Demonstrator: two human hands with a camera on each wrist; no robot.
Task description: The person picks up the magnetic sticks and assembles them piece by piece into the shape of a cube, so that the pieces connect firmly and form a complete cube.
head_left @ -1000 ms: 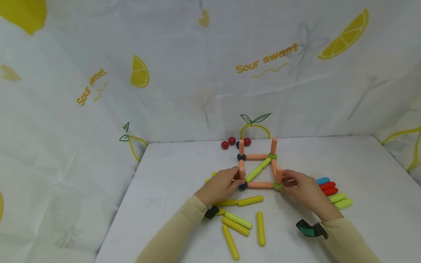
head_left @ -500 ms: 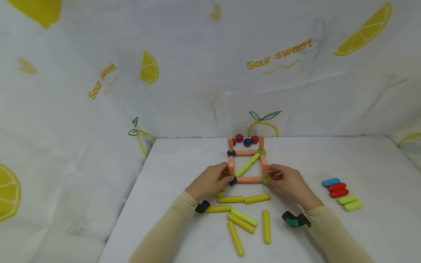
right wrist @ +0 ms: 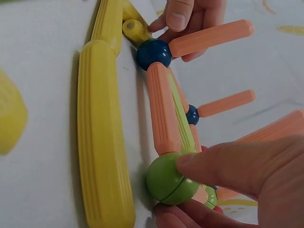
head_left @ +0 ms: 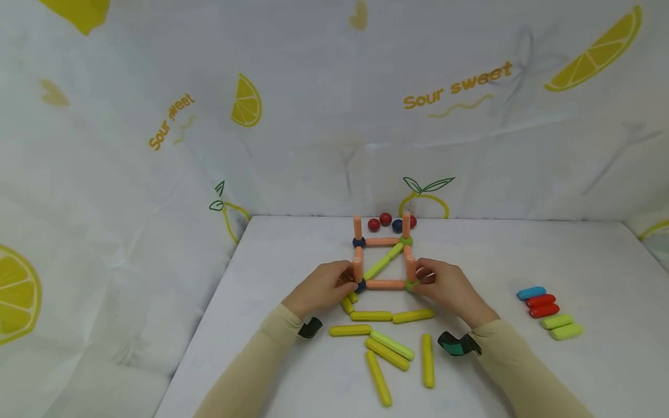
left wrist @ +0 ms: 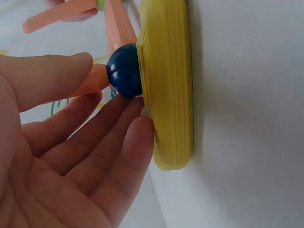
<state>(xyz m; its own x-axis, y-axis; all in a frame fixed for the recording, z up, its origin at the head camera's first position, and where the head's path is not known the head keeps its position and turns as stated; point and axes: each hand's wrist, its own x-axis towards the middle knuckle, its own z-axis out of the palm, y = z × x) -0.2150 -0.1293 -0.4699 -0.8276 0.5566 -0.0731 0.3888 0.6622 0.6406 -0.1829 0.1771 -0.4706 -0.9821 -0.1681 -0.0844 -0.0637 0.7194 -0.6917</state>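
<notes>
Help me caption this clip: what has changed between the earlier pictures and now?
The stick-and-ball frame has shifted left across the table, with the left hand pinching its near left upright and the right hand gripping its near green ball. The short coloured sticks at right, partly hidden by the right hand at first, now show whole. Both grips, the nearest yellow sticks and the balls at the back look unchanged.

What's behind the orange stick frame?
Three red balls and one blue ball. The back-right upright stick covers part of the rightmost red ball, so that part can't be seen.
</notes>
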